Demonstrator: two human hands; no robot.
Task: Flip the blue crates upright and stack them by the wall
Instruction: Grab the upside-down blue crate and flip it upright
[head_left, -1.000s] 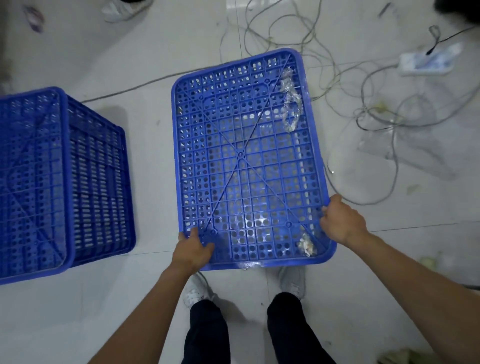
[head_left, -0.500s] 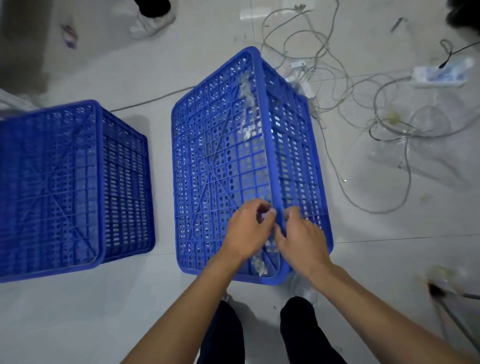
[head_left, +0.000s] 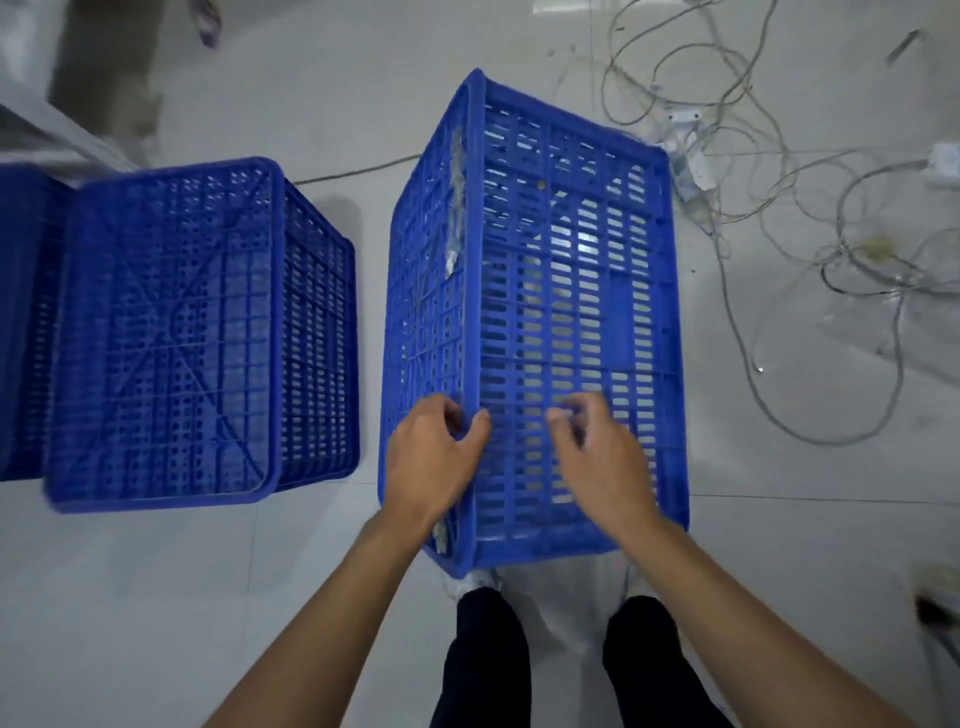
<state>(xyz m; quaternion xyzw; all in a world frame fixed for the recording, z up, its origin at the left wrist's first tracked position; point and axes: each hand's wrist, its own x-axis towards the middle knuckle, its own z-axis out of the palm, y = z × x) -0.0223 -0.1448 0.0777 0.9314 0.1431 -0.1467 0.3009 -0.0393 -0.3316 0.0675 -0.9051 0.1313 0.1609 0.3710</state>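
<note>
The blue crate (head_left: 571, 291) in front of me stands tipped on its side. Its perforated bottom faces left and a slatted long wall faces up. My left hand (head_left: 434, 460) pinches the raised corner edge between bottom and wall, near my end. My right hand (head_left: 597, 462) hovers on the slatted wall just to the right, fingers loosely curled and blurred, gripping nothing I can make out. A second blue crate (head_left: 161, 332) lies upside down on the floor to the left. Part of a third blue crate (head_left: 21, 322) shows at the far left edge.
Tangled grey cables (head_left: 779, 171) and a white power strip (head_left: 691, 171) sprawl over the tiled floor right of the tipped crate. A pale wall base (head_left: 62, 135) runs at the upper left. My legs (head_left: 483, 660) and shoes are directly under the crate's near end.
The middle crate has rolled from bottom-up onto its side. My hands moved from its near corners to the raised edge; now my right hand has shifted right onto the wall.
</note>
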